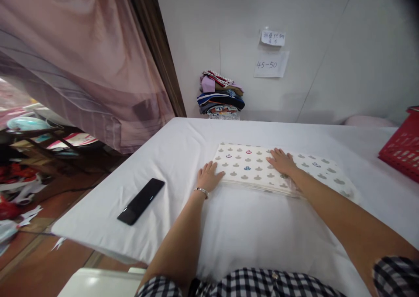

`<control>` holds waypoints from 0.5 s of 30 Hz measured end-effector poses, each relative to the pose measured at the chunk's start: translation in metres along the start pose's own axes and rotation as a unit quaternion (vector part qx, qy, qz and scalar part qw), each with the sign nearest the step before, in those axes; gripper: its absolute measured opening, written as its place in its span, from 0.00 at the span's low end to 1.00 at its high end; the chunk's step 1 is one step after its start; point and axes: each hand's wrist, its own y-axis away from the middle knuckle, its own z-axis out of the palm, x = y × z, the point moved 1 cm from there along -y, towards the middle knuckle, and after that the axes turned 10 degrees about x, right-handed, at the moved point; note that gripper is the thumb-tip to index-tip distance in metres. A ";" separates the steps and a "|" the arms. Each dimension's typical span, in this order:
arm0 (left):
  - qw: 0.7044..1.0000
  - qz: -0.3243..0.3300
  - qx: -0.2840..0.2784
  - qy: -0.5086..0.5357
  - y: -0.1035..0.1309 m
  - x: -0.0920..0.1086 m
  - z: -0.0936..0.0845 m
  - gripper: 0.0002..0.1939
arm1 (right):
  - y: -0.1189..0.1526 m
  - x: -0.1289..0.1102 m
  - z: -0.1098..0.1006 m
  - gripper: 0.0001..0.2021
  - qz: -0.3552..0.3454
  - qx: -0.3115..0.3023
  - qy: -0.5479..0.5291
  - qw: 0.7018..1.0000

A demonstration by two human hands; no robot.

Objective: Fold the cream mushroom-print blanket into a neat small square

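A folded white cloth (252,168) with grey, blue and red printed shapes lies flat in the middle of the white-covered table, its long side running left to right. At its left end rests my left hand (209,177), fingers spread, with a bracelet on the wrist. My right hand (283,162) lies palm down on top of the cloth, right of its middle, fingers apart. The right end of the cloth extends past my right forearm, which hides part of its front edge.
A black phone (141,201) lies on the table (108,209) at the left. A red basket (402,146) stands at the right edge. Folded clothes (221,97) are piled by the wall at the far edge. A pink curtain (108,61) hangs at the left.
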 end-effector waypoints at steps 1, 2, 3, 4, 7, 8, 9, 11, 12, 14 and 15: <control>1.000 -0.004 -0.006 0.014 -0.002 -0.002 -0.002 0.31 | 0.000 0.001 -0.001 0.31 -0.002 -0.001 -0.006 1.000; 0.999 -0.011 -0.009 0.028 -0.003 -0.003 -0.005 0.31 | -0.001 0.003 -0.002 0.31 -0.003 0.003 -0.011 1.000; 0.999 -0.021 -0.009 0.040 -0.006 -0.004 -0.008 0.30 | -0.001 0.006 -0.004 0.30 -0.001 0.012 -0.012 1.000; 0.998 -0.031 -0.007 0.047 -0.009 -0.004 -0.011 0.30 | -0.001 0.011 -0.007 0.29 0.002 0.026 -0.008 1.000; 0.998 -0.041 0.009 0.041 -0.024 0.001 -0.020 0.30 | 0.004 0.037 -0.019 0.25 0.020 0.061 0.019 0.998; 0.999 -0.036 0.014 0.034 -0.031 0.003 -0.022 0.30 | 0.007 0.050 -0.023 0.24 0.030 0.066 0.028 0.997; 0.999 -0.033 0.019 0.027 -0.040 0.005 -0.023 0.29 | 0.012 0.065 -0.027 0.24 0.051 0.071 0.034 0.996; 0.999 -0.035 0.025 0.012 -0.059 0.010 -0.022 0.27 | 0.022 0.097 -0.035 0.25 0.110 0.077 0.045 0.990; 0.999 -0.040 0.027 0.006 -0.070 0.012 -0.021 0.26 | 0.028 0.113 -0.038 0.26 0.149 0.076 0.045 0.985; 0.998 -0.051 0.028 -0.004 -0.091 0.017 -0.015 0.24 | 0.040 0.144 -0.041 0.28 0.232 0.056 0.030 0.971; 0.998 -0.055 0.029 -0.007 -0.100 0.019 -0.011 0.24 | 0.044 0.156 -0.042 0.29 0.266 0.049 0.018 0.963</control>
